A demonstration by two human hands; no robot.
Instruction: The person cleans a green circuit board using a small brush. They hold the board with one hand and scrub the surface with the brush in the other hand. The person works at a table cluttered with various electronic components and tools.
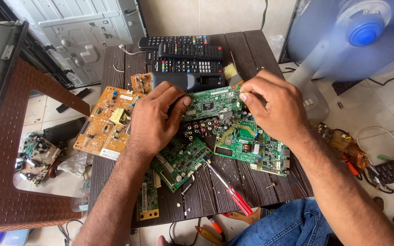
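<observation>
Here, both hands meet over a green printed circuit board (pixel 210 102) lying flat among other boards on the dark slatted wooden table (pixel 247 45). The left hand (pixel 153 120) pinches its near-left edge between thumb and fingers; the right hand (pixel 274 107) grips the right edge, fingers curled. A red-handled screwdriver (pixel 231 191) lies nearer the person (untouched), and black remote controls (pixel 185 57) sit stacked beyond the board.
</observation>
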